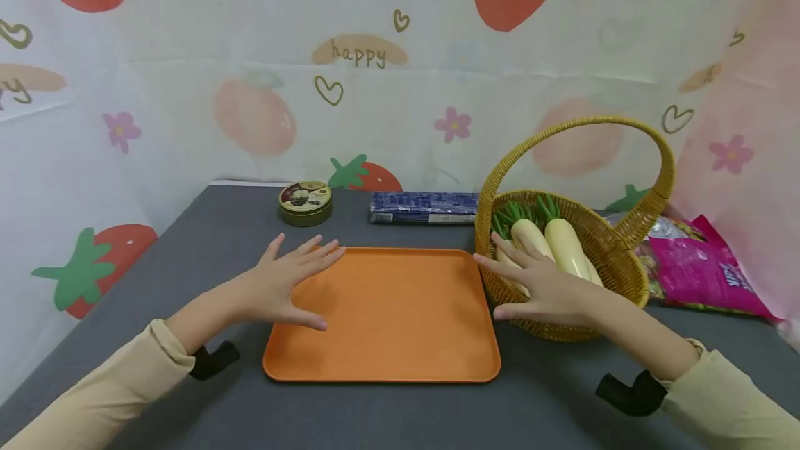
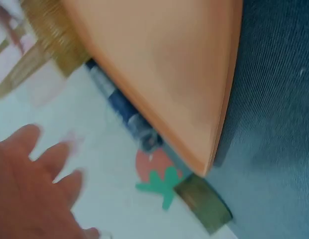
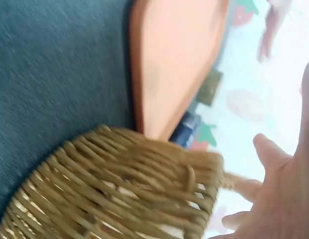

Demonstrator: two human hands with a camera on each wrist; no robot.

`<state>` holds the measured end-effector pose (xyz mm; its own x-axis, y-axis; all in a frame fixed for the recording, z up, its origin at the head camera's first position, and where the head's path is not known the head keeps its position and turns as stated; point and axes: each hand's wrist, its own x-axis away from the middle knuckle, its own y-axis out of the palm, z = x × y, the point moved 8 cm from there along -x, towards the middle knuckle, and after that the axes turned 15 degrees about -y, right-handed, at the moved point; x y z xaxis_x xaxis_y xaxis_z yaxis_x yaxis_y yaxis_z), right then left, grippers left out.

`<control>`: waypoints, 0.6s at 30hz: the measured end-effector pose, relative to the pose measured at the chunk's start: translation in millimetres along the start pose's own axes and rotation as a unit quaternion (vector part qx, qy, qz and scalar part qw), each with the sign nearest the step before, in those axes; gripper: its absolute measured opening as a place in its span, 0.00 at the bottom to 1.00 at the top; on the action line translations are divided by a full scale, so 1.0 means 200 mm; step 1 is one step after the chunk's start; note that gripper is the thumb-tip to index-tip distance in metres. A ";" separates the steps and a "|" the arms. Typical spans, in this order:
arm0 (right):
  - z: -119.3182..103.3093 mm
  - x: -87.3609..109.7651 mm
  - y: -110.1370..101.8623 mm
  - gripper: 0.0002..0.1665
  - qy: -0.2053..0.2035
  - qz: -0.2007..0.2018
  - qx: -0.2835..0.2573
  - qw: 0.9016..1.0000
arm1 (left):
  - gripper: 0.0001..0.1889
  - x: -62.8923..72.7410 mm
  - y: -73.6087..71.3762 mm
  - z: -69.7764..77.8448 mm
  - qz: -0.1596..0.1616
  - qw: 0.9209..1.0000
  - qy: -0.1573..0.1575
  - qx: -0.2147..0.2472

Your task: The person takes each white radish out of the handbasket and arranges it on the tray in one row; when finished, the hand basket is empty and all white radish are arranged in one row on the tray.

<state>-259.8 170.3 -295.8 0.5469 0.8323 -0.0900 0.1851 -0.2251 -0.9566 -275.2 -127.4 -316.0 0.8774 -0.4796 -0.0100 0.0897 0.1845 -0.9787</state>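
Observation:
Over the left side of an orange tray [image 1: 394,318], the left hand [image 1: 278,288] hovers with its fingers spread and nothing in its hold. The right hand [image 1: 550,290] is held in front of a wicker basket [image 1: 615,255], fingers apart, also holding nothing. Inside that basket lie several pale white radishes [image 1: 567,245] with green tops, partly hidden behind the right hand. In the left wrist view the left hand [image 2: 37,184] shows at the lower left, away from the tray. The right wrist view has the right hand [image 3: 278,194] beside the woven basket wall [image 3: 109,184].
Behind the tray stand a round tin [image 1: 305,203] and a long blue box [image 1: 425,207]. A pink bag [image 1: 709,266] lies right of the basket, whose tall handle [image 1: 578,123] arches upward. A printed curtain [image 1: 375,110] backs the dark grey table [image 1: 387,415].

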 end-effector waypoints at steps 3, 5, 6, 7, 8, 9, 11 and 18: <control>0.04 -0.01 -0.05 0.43 0.015 0.025 -0.026 0.999 | 0.52 0.04 -0.05 -0.08 -0.004 0.999 -0.023 0.047; 0.06 0.02 -0.08 0.42 0.030 0.036 -0.039 0.998 | 0.51 0.05 -0.06 -0.11 -0.012 0.996 -0.025 0.082; 0.07 0.03 -0.09 0.42 0.034 0.039 -0.040 0.998 | 0.51 0.05 -0.07 -0.13 -0.018 0.995 -0.024 0.099; 0.08 0.03 -0.09 0.42 0.037 0.041 -0.043 0.997 | 0.50 0.06 -0.07 -0.14 -0.022 0.993 -0.022 0.110; 0.09 0.04 -0.10 0.41 0.040 0.043 -0.047 0.997 | 0.50 0.07 -0.06 -0.16 -0.027 0.992 -0.019 0.124; 0.09 0.04 -0.11 0.40 0.039 0.045 -0.048 0.997 | 0.49 0.09 -0.05 -0.18 -0.037 0.990 -0.019 0.137; 0.10 0.04 -0.12 0.39 0.044 0.051 -0.052 0.996 | 0.49 0.11 -0.02 -0.21 -0.050 0.987 -0.015 0.154; 0.17 0.04 -0.18 0.34 0.068 0.068 -0.065 0.993 | 0.48 0.19 0.12 -0.30 -0.118 0.975 -0.037 0.183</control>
<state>-290.3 202.6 -271.5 0.6773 0.7160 -0.1693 0.2016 -0.4018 -0.8932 -268.2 -192.0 -351.1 0.8422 -0.4851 0.2352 0.4437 0.3759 -0.8136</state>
